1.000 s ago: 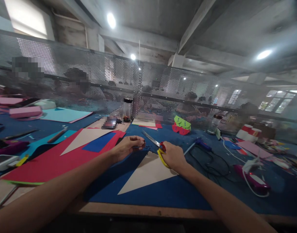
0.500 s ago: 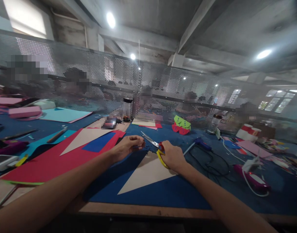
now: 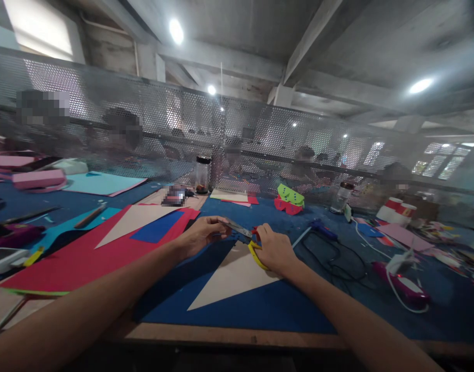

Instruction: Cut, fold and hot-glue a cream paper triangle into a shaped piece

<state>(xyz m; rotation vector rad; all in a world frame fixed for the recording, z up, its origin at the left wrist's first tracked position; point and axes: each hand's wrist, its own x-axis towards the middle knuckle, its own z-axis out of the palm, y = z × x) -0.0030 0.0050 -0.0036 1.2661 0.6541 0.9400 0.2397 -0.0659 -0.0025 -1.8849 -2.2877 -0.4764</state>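
My right hand [image 3: 274, 247] is closed around the red and yellow handles of a pair of scissors [image 3: 245, 232]. The blades point left and reach the fingertips of my left hand [image 3: 202, 236]. Those fingers are pinched together; what they hold is too small and dark to name. Below the blades lie small dark blue scraps [image 3: 240, 238]. A cream paper triangle [image 3: 231, 279] rests on the blue table under my hands, partly beneath my right wrist.
Red sheets [image 3: 85, 258] with cream and blue pieces lie left. Green and red cut-out shapes [image 3: 290, 200] stand ahead. A blue glue gun [image 3: 324, 230] with a coiled black cord and a purple device [image 3: 403, 285] lie right. Lidded jars [image 3: 203, 175] stand near the mesh partition [image 3: 252, 139].
The scissors have swung from pointing up and left to lying lower, their blades closer together and up against my left fingertips. Both arms have barely moved.
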